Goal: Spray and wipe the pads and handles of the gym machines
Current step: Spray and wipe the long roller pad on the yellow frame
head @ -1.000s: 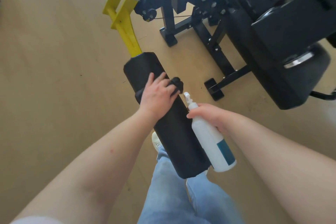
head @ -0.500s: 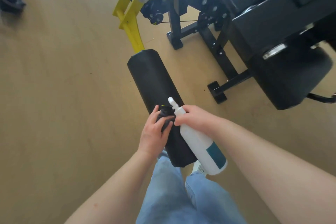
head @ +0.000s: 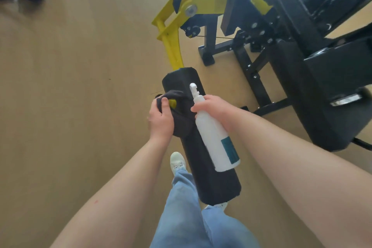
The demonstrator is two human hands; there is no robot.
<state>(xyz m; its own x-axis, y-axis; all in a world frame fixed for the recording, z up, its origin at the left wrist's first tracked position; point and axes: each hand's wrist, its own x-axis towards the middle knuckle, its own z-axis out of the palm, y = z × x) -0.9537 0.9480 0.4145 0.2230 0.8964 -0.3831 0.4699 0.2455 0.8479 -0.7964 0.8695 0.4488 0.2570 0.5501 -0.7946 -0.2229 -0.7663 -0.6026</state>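
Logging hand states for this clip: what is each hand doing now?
Left hand: grips the dark cloth on the black roller pad.
Right hand: holds the white spray bottle.

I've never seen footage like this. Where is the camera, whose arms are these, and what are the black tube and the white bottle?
No robot here: these are a person's own arms, filmed by a wide-angle camera worn on their head that looks forward and down. That is why you also see their jeans and a pale shoe below.

The black tube is a padded roller pad on a gym machine. It is fixed to a yellow arm that joins the black frame standing on the tan floor.

The left hand grips a dark cloth pressed against the pad. The right hand holds a white spray bottle, nozzle pointing away, above the pad. The person is cleaning the pad.
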